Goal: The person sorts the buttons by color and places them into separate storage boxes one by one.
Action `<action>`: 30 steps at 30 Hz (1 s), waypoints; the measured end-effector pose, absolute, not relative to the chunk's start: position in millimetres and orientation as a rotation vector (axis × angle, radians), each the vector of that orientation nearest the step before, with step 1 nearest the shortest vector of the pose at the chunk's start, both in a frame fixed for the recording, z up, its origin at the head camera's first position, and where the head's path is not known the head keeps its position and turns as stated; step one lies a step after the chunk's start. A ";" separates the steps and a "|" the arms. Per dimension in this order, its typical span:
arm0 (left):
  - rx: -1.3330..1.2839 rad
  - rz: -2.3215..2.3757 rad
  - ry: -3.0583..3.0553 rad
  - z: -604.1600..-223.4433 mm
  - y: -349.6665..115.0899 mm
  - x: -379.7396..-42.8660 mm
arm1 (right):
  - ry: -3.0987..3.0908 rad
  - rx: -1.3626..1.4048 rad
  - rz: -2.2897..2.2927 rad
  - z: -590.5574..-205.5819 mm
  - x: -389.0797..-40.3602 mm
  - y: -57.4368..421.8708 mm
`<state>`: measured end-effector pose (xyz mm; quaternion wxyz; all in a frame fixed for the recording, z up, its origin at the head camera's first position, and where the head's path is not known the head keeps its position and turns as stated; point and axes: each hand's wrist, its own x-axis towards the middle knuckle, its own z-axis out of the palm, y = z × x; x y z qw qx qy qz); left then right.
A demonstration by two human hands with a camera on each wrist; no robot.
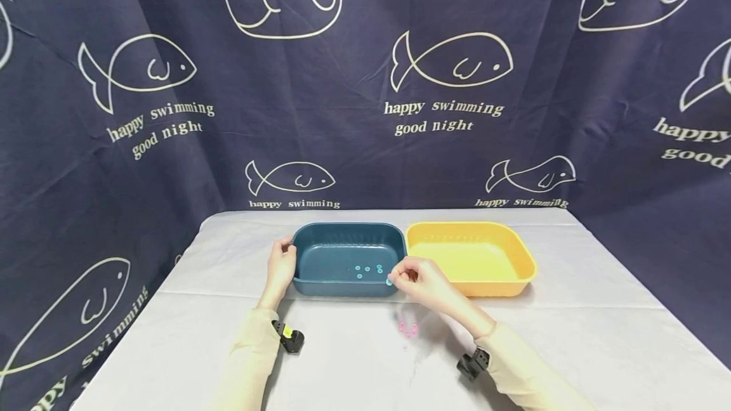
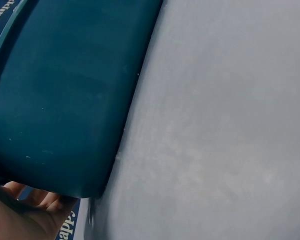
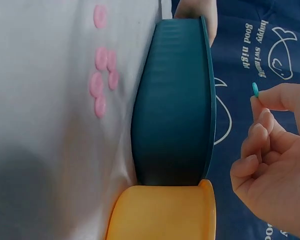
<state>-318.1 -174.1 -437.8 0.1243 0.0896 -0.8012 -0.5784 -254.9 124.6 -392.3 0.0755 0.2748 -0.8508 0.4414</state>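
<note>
At the left end of a dark teal plastic bin (image 1: 342,288), my left hand (image 1: 281,266) holds the rim; in the left wrist view, its fingers (image 2: 37,197) reach around the bin's end. Between thumb and forefinger, my right hand (image 1: 422,281) pinches a small turquoise button (image 3: 255,90), just above the bin's front right corner. The other fingers of that hand are curled in. Several turquoise buttons (image 1: 367,269) lie on the bin's floor, toward its right side. Pink buttons (image 3: 96,84) lie in a loose group on the table in front of the bin, below my right hand.
A yellow bin (image 1: 497,288) stands against the right end of the teal one. Both rest on a white cloth-covered table (image 1: 342,360). Behind hangs a dark blue curtain (image 1: 365,144) with white fish drawings. A black wrist camera (image 1: 473,363) is strapped on the right sleeve.
</note>
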 end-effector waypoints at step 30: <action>0.248 -1.672 -2.335 -441.2 -173.3 -319.4 | -2.583 0.761 1.207 -395.7 -289.3 110.7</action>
